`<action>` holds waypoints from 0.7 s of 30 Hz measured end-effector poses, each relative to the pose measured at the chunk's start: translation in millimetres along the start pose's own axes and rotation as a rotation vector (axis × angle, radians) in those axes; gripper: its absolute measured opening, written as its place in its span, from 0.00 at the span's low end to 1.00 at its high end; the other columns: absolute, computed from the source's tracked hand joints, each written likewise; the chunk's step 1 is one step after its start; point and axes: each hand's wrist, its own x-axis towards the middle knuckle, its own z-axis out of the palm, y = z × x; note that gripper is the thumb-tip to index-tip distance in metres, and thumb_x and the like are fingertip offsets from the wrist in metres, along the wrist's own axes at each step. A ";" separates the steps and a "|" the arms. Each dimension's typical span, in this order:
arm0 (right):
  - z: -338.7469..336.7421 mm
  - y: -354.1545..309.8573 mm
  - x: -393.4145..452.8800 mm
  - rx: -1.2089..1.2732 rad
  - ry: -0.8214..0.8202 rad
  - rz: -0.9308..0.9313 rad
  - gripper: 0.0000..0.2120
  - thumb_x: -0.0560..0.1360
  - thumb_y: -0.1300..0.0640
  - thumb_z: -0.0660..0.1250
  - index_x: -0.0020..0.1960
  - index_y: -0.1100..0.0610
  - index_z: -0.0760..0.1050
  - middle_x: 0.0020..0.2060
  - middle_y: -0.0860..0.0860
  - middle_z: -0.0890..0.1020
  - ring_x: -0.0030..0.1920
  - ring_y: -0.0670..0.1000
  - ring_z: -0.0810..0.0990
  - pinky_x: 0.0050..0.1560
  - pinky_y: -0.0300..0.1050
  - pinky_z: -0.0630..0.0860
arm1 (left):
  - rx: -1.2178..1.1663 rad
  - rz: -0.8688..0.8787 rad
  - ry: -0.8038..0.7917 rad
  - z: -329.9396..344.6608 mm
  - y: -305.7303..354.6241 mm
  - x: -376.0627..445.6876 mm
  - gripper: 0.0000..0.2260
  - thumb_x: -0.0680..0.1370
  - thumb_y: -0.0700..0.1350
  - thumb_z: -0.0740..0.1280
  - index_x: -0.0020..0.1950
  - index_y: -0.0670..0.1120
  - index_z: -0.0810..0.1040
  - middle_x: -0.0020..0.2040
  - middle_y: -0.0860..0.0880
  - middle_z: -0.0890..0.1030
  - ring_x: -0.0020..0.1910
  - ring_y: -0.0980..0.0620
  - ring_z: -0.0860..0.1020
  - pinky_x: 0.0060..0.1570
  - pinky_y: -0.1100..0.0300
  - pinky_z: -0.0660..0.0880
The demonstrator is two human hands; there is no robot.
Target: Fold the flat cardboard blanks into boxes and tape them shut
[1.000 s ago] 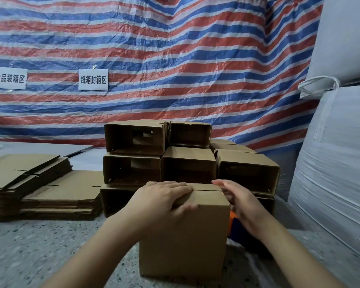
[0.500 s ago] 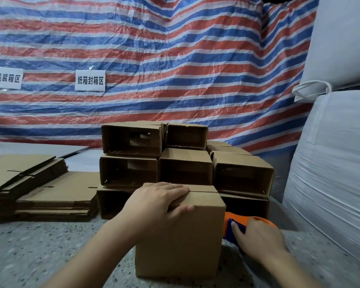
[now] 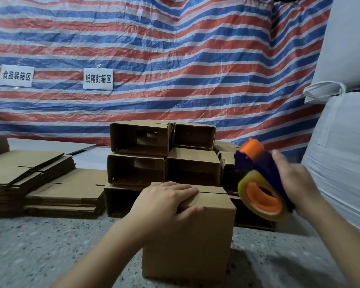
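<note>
A folded cardboard box [image 3: 195, 242] stands on the speckled floor in front of me, its top flaps closed with a seam showing. My left hand [image 3: 164, 202] lies on its top, fingers flat across the flaps and thumb over the front edge. My right hand [image 3: 295, 181] grips a blue and orange tape dispenser [image 3: 260, 181], which carries a roll of clear tape and is raised in the air to the right of the box, above its top.
Behind the box, several folded open boxes [image 3: 164, 154] are stacked on their sides. Stacks of flat cardboard blanks [image 3: 29, 177] lie at the left. Large white sacks [image 3: 341, 154] fill the right side. A striped tarp [image 3: 154, 59] hangs behind.
My right hand left the box top, dropped to the floor at the right, took hold of the tape dispenser and lifted it. My left hand stayed on the box.
</note>
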 end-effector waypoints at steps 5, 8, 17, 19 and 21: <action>18.0 -75.8 23.1 0.298 -0.551 0.066 0.24 0.77 0.34 0.63 0.50 0.54 0.84 0.41 0.54 0.85 0.40 0.53 0.84 0.49 0.50 0.80 | -0.073 -0.048 -0.019 -3.9 3.1 -1.4 0.31 0.76 0.71 0.40 0.74 0.63 0.64 0.72 0.65 0.68 0.72 0.64 0.63 0.67 0.61 0.60; 42.2 -99.1 25.7 0.175 -0.615 0.059 0.24 0.77 0.35 0.64 0.53 0.55 0.82 0.41 0.55 0.85 0.39 0.52 0.84 0.47 0.47 0.79 | -0.158 -0.095 -0.007 -4.4 4.3 -2.1 0.27 0.78 0.64 0.42 0.73 0.62 0.66 0.70 0.64 0.71 0.70 0.64 0.64 0.62 0.65 0.58; 66.4 -114.4 35.8 -0.101 -0.742 -0.037 0.28 0.75 0.31 0.64 0.55 0.56 0.81 0.44 0.57 0.87 0.44 0.56 0.86 0.55 0.52 0.80 | -1.313 -0.709 0.152 -43.1 -9.5 28.5 0.25 0.84 0.54 0.47 0.49 0.44 0.81 0.52 0.45 0.85 0.50 0.49 0.82 0.58 0.52 0.73; 66.9 -114.7 35.7 -0.115 -0.748 -0.039 0.28 0.75 0.31 0.63 0.55 0.56 0.81 0.45 0.58 0.87 0.48 0.59 0.86 0.59 0.53 0.79 | -1.351 -0.750 0.213 -51.5 -11.6 32.0 0.25 0.84 0.56 0.51 0.48 0.42 0.82 0.46 0.45 0.86 0.49 0.47 0.83 0.57 0.50 0.76; 67.4 -114.8 35.9 -0.124 -0.742 -0.045 0.28 0.76 0.31 0.62 0.55 0.56 0.81 0.45 0.58 0.87 0.49 0.60 0.86 0.58 0.53 0.79 | -1.378 -0.782 0.186 -55.9 -10.5 34.9 0.23 0.82 0.56 0.54 0.47 0.42 0.81 0.44 0.45 0.86 0.48 0.46 0.84 0.56 0.49 0.77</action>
